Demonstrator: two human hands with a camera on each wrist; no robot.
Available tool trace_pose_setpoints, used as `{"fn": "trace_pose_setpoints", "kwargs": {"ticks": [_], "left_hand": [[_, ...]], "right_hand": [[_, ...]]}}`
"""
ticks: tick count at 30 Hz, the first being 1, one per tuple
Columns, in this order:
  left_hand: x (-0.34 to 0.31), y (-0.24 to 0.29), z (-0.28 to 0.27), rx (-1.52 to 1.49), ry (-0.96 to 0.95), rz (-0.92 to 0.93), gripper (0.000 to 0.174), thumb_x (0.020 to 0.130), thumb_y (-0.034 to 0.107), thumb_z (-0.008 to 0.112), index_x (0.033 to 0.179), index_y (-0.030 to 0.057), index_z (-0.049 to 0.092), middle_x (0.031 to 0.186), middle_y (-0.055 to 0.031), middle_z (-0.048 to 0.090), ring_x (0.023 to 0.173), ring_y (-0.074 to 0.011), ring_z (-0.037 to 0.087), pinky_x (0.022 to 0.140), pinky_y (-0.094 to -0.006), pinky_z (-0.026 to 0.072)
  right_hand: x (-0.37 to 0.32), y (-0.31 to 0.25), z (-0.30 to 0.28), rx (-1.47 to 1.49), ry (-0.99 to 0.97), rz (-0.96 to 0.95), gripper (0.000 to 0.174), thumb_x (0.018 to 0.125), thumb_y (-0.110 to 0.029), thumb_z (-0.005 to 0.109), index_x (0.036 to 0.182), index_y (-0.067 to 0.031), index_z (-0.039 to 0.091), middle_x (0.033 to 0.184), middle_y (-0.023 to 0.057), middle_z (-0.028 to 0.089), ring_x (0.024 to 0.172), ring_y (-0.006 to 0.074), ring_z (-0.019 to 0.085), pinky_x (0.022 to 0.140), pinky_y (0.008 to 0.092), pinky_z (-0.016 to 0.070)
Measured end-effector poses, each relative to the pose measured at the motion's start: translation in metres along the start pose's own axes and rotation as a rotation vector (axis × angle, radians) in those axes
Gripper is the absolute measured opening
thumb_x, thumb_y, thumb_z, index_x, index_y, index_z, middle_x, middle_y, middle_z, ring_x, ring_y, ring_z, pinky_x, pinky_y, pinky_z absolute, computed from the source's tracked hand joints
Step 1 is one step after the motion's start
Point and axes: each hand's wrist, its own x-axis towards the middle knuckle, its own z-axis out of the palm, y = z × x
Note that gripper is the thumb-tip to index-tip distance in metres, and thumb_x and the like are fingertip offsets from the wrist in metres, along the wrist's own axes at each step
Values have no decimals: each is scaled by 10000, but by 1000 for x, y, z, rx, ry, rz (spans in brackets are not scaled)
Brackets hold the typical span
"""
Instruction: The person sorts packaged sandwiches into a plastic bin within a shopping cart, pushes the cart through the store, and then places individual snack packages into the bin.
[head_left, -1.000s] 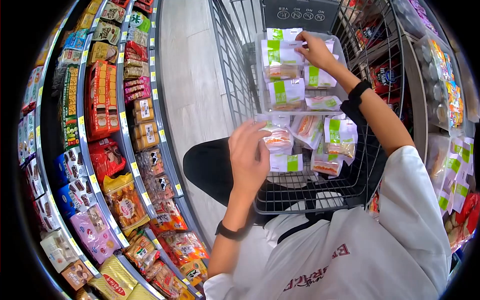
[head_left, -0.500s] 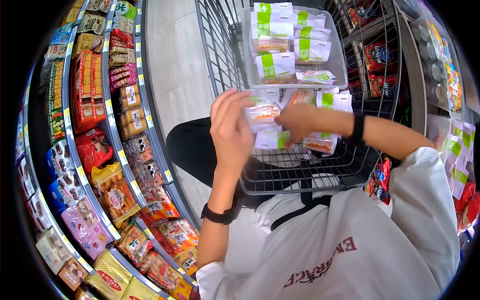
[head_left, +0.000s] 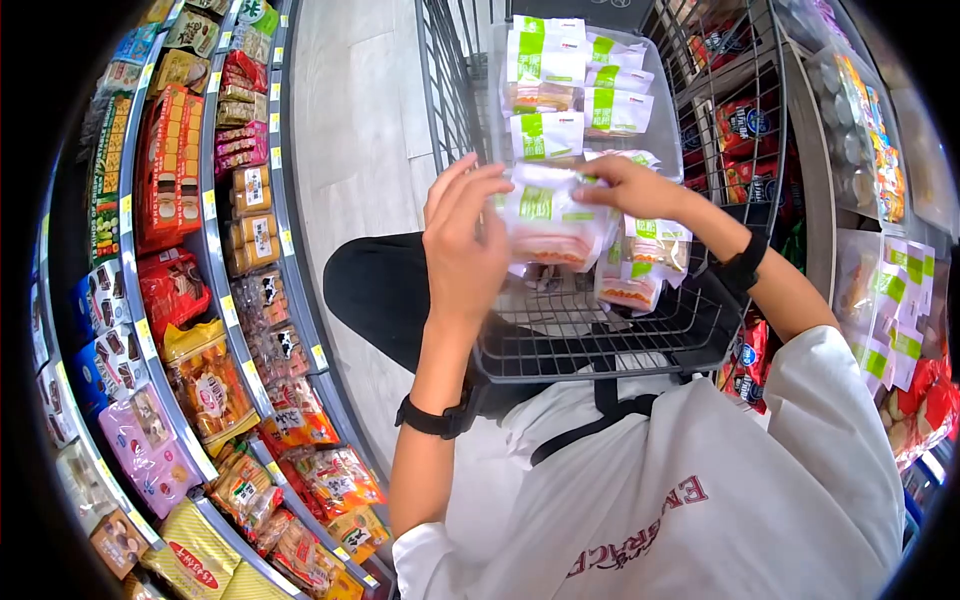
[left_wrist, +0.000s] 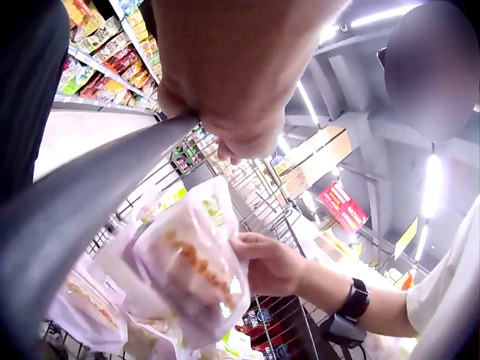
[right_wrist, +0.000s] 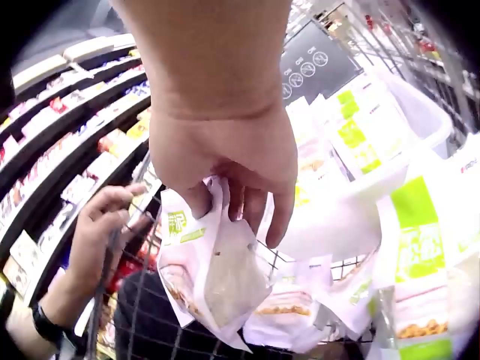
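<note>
My right hand [head_left: 640,190] pinches the top edge of a packaged sandwich [head_left: 555,225] in a white and green wrapper, lifted over the shopping cart [head_left: 590,365]. Orange filling shows through its clear side in the left wrist view. Beside the packet, my left hand [head_left: 465,250] is at the cart's left side, its fingers loosely bent with nothing between them. Several similar sandwich packets [head_left: 628,292] lie on the wire below. Behind them, a translucent bin [head_left: 668,120] contains more upright white and green packets [head_left: 545,60] in two rows.
Shelves of packaged snacks [head_left: 205,395] run along the left, across a strip of pale floor [head_left: 345,130]. To the right stand red bags [head_left: 745,365] and a clear container of white and green packets [head_left: 895,310].
My right hand moved from the bin down to the loose packets, then rose with one sandwich toward the bin's near edge. My left hand stays at the cart's left side.
</note>
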Motion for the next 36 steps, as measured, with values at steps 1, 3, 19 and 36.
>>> {"fn": "trace_pose_setpoints", "kwargs": {"ticks": [1,3,19,36], "left_hand": [[0,1,0,-2,5,3,225,800,-72,561,966,33,670,1109,-101,705,1211,-343,570,1028,-420,432],[-1,4,1,79,-21,1,218,829,-24,587,1025,37,660,1163,-114,688,1260,-349,530,1058,-428,404],[-1,4,2,136,-33,25,161,800,-40,574,934,23,639,1127,-134,680,1238,-350,534,1037,-439,408],[-1,0,2,87,-8,28,212,780,-67,562,950,24,651,1104,-127,690,1202,-354,559,1015,-437,430]], "right_hand": [[-10,-15,-4,-56,131,55,362,951,-283,668,1181,-4,656,1025,85,689,945,161,613,850,275,469],[-6,-6,-17,230,47,95,376,934,-278,676,1163,20,658,1050,81,689,982,165,626,830,276,490],[26,-31,-21,1095,477,270,360,962,-132,536,1202,135,507,1134,259,630,981,332,695,893,406,601],[36,14,-14,129,56,195,230,926,-259,634,996,-50,698,929,54,726,860,209,699,745,349,548]]}}
